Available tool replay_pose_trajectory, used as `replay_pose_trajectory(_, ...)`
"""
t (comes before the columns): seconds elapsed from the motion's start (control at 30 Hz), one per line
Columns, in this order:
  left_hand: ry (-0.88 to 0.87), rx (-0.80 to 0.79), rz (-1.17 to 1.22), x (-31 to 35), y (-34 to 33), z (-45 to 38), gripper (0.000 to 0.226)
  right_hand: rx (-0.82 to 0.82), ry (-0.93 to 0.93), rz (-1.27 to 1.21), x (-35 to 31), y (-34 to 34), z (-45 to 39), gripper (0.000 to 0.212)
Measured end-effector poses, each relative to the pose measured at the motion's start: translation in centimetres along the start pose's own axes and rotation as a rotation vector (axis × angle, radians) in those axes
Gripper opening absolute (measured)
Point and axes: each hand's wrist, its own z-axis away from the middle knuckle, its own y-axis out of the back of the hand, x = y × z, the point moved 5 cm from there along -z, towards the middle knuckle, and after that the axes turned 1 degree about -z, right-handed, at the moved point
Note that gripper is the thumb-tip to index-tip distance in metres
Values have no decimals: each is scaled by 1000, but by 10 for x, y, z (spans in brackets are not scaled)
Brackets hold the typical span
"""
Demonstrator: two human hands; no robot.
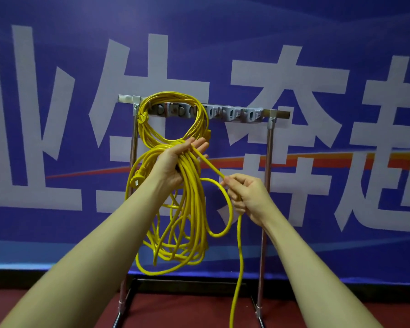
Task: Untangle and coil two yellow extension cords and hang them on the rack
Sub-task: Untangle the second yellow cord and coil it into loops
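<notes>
A: Start on the left — what hangs there?

B: A coiled yellow cord hangs on the left end of the rack, looped over the grey hook strip on the top bar. It is tied with a small knot near the left post, and its lower loops drop to just behind the raised hand.

A: And the left hand?

B: The left hand is held up in front of the rack, palm toward the camera, fingers only loosely bent. A thick bundle of loops from the second cord lies across the palm, with the thumb at the near side of the bundle; the loops hang down well below the forearm. A yellow plug dangles at the left of that bundle, beside the left post.

A: Moving right?

B: One strand runs from the left palm down to the right hand, which pinches it between thumb and fingers — curled round the cord. Below that hand a single open loop sags, and the loose tail drops straight down toward the red floor, leaving the bottom edge of view.

A: Behind it all?

B: A blue banner with big white characters and an orange streak.
</notes>
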Motion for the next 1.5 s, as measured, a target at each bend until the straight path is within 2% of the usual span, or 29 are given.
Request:
replay_pose_trajectory(0.17,11,108,81,-13,9,-4,16,-60,-73,49,9,-11,3,34)
replay_pose_trajectory(0.37,-27,13,149,-3,10,-10,15,-172,-355,-16,73,4,28,37)
replay_pose_trajectory(0.47,-42,7,200,8,15,-15,18,-101,-460,-71,108,12,43,40)
replay_pose_trajectory(0.6,37,15,167,1,25,-14,22,31,-437,33,125,17,43,37)
replay_pose_trajectory(0.67,106,-14,96,-9,28,-8,22,153,-448,29,131,21,35,31)
replay_pose_trajectory(0.77,176,-45,-12,-22,37,5,19,309,-546,-175,143,27,28,14)
replay_pose_trajectory(0.93,304,-107,-269,-51,61,27,26,507,-609,-564,147,30,20,15)
replay_pose_trajectory(1.03,388,-129,-500,-72,78,39,21,534,-601,-722,136,26,6,18)
replay_pose_trajectory(1.13,413,-120,-733,-92,92,49,29,513,-598,-847,120,19,-7,21)
replay_pose_trajectory(1.3,395,-68,-579,-120,109,58,7,513,-578,-923,106,1,-24,17)
replay_pose_trajectory(1.5,390,-72,-596,-130,120,64,12,448,-645,-942,100,-18,-29,16)
